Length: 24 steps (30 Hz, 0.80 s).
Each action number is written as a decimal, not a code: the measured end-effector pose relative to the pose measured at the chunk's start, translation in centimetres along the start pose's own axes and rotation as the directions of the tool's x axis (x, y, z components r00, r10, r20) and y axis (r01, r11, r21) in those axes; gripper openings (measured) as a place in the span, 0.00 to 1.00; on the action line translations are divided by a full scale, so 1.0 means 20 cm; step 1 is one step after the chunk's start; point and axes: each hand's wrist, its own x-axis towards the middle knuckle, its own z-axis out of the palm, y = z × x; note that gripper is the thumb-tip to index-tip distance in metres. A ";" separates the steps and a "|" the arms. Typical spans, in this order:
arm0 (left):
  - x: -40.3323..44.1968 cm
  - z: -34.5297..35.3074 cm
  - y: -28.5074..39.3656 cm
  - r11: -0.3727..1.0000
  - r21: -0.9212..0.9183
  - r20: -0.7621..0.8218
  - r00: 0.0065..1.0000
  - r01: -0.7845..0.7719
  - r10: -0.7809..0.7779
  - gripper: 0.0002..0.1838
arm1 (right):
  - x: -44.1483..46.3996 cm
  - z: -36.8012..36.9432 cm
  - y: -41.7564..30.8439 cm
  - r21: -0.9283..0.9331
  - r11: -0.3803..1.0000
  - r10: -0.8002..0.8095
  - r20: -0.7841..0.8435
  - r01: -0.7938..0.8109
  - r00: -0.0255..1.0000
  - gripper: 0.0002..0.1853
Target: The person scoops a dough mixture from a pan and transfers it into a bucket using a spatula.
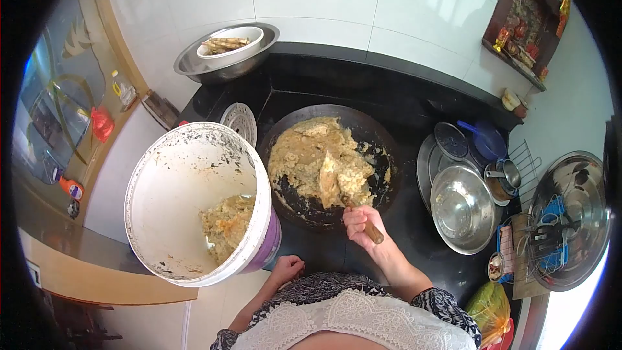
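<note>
My right hand (363, 223) is wrapped around the brown wooden handle (374, 233) of a wok spatula. Its blade (330, 180) is covered in thick, pale yellow-brown mash (311, 149) in the large dark wok (295, 116). Mash spreads over most of the wok's left and middle; bare dark metal shows at the right and bottom. My left hand (288, 269) is closed at the counter's front edge, next to the bucket; its palm side is hidden. To the left, a big white bucket (168, 175) with a purple outside holds more mash (229, 227) at its bottom.
A white bowl of stick-like food (225, 45) sits in a metal basin (259, 65) at the back left. Behind the bucket lies a perforated disc (240, 123). On the right are a steel bowl (462, 207), pot lids (450, 140), a blue pan (487, 139) and a large round metal lid (567, 220).
</note>
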 end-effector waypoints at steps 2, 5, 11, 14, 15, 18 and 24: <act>0.00 0.00 -0.01 0.999 -0.033 0.008 1.000 0.018 -0.018 0.12 | -0.01 0.10 0.00 -0.019 1.000 -0.023 0.016 0.023 1.000 0.03; 0.01 0.00 -0.03 0.999 -0.047 0.018 1.000 -0.006 0.007 0.12 | -0.04 0.28 0.00 -0.200 0.976 -0.081 0.022 0.084 0.996 0.05; 0.02 0.00 -0.06 0.997 -0.031 -0.008 0.997 -0.071 0.071 0.13 | -0.12 0.71 0.14 -0.414 0.907 -0.064 0.059 0.083 0.996 0.03; -0.01 0.00 -0.02 0.998 -0.040 -0.017 0.999 -0.040 0.040 0.13 | -0.15 0.89 0.28 -0.524 0.851 0.042 0.163 0.050 0.986 0.05; -0.01 0.00 -0.03 0.998 -0.044 0.049 0.998 -0.036 0.038 0.13 | -0.15 0.94 0.34 -0.550 0.835 0.082 0.185 0.034 0.979 0.06; -0.08 -0.05 -0.03 0.978 -0.203 0.150 0.985 -0.054 0.086 0.15 | -0.16 1.05 0.50 -0.652 0.759 0.194 0.229 0.002 0.954 0.06; -0.70 -0.29 0.43 0.683 -0.584 0.065 0.812 -0.440 0.579 0.37 | -0.10 1.12 0.69 -0.965 0.259 0.196 0.083 0.030 0.977 0.09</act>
